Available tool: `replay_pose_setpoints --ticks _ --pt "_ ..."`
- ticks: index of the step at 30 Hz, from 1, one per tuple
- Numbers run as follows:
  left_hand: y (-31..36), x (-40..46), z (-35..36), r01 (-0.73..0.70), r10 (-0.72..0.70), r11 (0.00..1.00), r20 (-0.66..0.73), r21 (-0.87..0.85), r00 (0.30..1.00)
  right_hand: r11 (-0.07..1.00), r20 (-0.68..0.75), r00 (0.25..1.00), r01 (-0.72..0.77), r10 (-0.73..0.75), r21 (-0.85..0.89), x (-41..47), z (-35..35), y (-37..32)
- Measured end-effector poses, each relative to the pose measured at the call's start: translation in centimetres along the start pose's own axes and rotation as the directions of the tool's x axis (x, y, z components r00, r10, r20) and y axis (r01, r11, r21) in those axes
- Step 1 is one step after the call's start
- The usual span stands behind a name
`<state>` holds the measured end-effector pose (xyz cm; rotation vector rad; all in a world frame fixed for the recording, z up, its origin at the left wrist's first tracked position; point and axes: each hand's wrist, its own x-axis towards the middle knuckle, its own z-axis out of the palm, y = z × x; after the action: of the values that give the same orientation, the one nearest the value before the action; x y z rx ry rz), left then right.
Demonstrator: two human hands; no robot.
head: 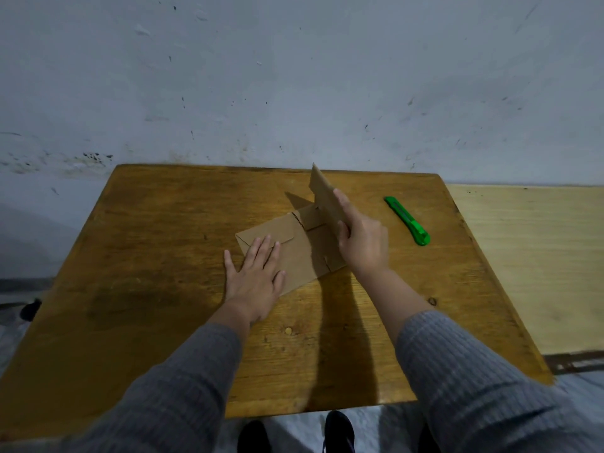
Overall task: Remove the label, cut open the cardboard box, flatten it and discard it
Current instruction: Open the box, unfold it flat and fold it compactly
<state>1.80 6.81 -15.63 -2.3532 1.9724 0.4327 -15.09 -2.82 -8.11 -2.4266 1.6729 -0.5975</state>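
Note:
A brown cardboard box [294, 253] lies mostly flat in the middle of the wooden table [147, 256]. My left hand [255, 276] rests palm down with fingers spread on the flat left part of it. One cardboard panel [323, 194] stands upright on the box's right side, and my right hand [361, 241] grips that panel's near edge. A green utility knife [407, 220] lies on the table to the right of my right hand, apart from the box. I see no label on the cardboard.
A stained pale wall [294, 76] rises right behind the table's far edge. A lighter wooden surface [539, 256] adjoins the table on the right. The floor and my dark shoes [338, 429] show below the near edge.

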Motion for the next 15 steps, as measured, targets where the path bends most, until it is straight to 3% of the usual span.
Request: replay_pose_setpoints --ticks 7,11,15 --pt "-0.2 0.1 0.0 0.003 -0.004 1.000 0.027 0.015 1.000 0.992 0.058 0.995 0.080 -0.075 -0.094 -2.1 1.5 -2.4" --pt "-0.2 0.1 -0.1 0.001 -0.003 0.999 0.044 0.042 0.999 0.978 0.221 0.973 0.103 -0.061 -0.183 -2.9 2.1 -3.6" --pt "-0.1 -0.1 -0.1 0.026 -0.028 0.999 0.061 0.034 0.998 0.979 0.295 0.954 0.110 -0.055 -0.174 -3.9 3.0 -4.1"
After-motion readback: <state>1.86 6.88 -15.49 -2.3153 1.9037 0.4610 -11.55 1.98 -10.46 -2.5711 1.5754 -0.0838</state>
